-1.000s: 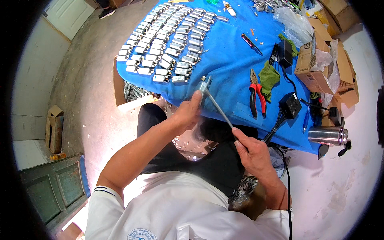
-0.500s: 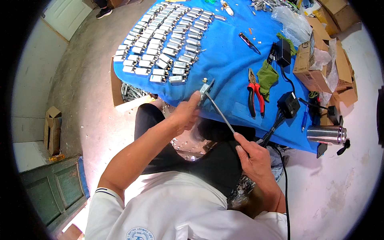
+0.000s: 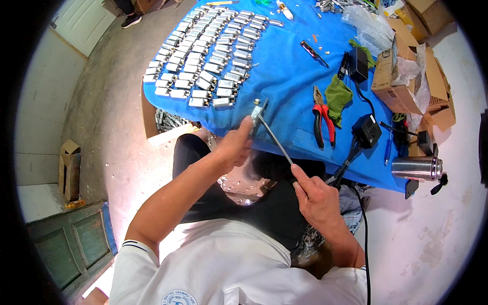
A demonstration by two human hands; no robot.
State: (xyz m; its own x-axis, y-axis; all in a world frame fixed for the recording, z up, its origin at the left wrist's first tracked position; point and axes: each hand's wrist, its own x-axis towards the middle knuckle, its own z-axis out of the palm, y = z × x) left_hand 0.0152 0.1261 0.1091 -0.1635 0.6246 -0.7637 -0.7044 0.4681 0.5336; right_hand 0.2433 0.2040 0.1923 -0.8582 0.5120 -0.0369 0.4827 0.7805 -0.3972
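Observation:
At the near edge of the blue-covered table, my left hand [image 3: 238, 146] is closed on a small silver rectangular metal piece [image 3: 255, 114], thumb along its side. A darker strip sticks up beside the piece. My right hand [image 3: 316, 197] grips a long thin metal rod-like tool [image 3: 276, 140]; the end inside the fist is hidden, so its exact kind is unclear. The tool slants up to the left, its tip at the metal piece. Just above lies a tiny yellowish bit [image 3: 257, 101]. Rows of similar silver metal pieces [image 3: 202, 66] cover the table's left side.
Red-handled pliers [image 3: 324, 119] lie right of my hands beside a green cloth [image 3: 338, 99]. Black power adapters [image 3: 366, 130] with cables, a steel flask [image 3: 417, 168] and an open cardboard box [image 3: 401, 84] stand at the right. A box of metal parts [image 3: 170, 121] sits below the left edge.
My right hand has shifted slightly left and up with the tool, whose tip stays at the metal piece. My left hand keeps its hold, almost still.

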